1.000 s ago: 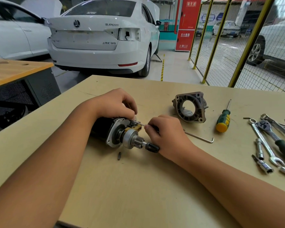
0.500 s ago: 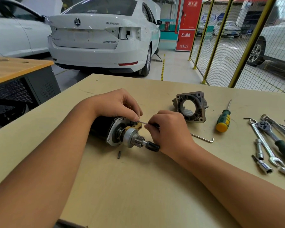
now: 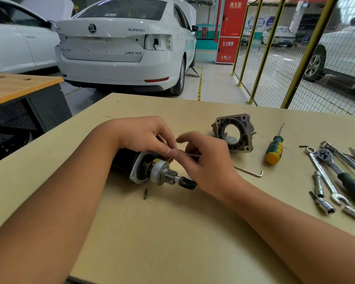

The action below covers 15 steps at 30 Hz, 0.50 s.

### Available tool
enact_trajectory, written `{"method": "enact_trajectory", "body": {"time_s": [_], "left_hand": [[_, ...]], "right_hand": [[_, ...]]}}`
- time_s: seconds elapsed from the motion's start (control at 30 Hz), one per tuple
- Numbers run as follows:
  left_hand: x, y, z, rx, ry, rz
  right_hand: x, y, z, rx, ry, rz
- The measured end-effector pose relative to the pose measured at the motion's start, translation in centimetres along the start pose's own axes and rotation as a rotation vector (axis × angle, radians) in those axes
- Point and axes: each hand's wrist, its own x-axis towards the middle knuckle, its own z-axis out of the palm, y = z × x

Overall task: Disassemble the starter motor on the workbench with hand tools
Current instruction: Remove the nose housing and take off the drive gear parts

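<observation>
The starter motor (image 3: 152,173) lies on its side on the workbench (image 3: 172,232), its pinion gear (image 3: 170,177) and black shaft tip pointing right. My left hand (image 3: 143,136) reaches over the motor's top, fingers curled around the upper part by the flange. My right hand (image 3: 211,160) sits just right of it and pinches a thin metal rod (image 3: 194,155) that points at the motor's top; its index finger is lifted and extended. The rod's tip is hidden behind my left fingers. The removed nose housing (image 3: 234,132) stands behind my right hand.
A hex key (image 3: 248,171) and a green-yellow screwdriver (image 3: 274,150) lie to the right. Farther right are a ratchet (image 3: 336,171), a combination wrench (image 3: 324,173) and sockets (image 3: 322,201). A small dark bit (image 3: 145,194) lies in front of the motor. White cars stand beyond the bench.
My right hand has loosened, its index finger lifting off and stretching toward my left hand. My left fingers have slid further right over the motor's top. The motor has stayed put.
</observation>
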Motion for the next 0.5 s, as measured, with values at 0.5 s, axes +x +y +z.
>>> {"method": "enact_trajectory", "body": {"time_s": [0.5], "left_hand": [[-0.1,-0.7,0.0,-0.014,0.077,-0.013]], "right_hand": [[1.2,-0.4,-4.4,1.051,-0.581,0.999]]}}
